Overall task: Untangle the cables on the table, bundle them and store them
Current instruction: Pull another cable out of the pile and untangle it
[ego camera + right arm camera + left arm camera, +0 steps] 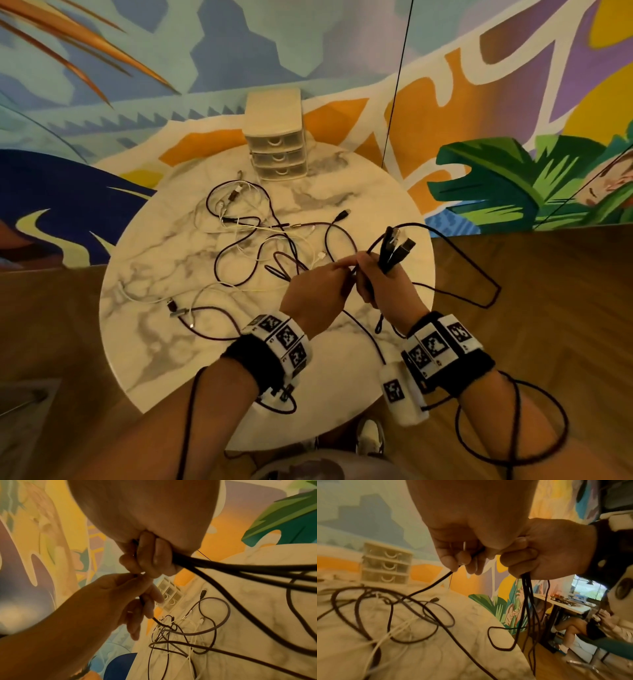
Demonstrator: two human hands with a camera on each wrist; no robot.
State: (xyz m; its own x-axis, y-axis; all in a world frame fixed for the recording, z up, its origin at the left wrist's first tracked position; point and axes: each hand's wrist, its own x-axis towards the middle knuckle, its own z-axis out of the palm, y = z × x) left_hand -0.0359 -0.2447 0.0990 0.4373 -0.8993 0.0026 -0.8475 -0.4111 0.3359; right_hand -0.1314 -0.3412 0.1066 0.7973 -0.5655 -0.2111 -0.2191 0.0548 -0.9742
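R hand (383,277) fist-grips a bundle (397,248) of black cable ends, plugs sticking up above the thumb; strands hang below the fist & loop off the table (394,192) edge on the R. L hand (318,284) pinches 1 dark cable (436,582) betw thumb & fingertips, right against the R fist; that cable runs down into the tangle (260,240) of dark + white cables mid-table. Which strand joins which in the tangle: can't tell. 3-drawer box (275,137) at the far edge, drawers closed. Wrist views blurry; palms block most of the grip.
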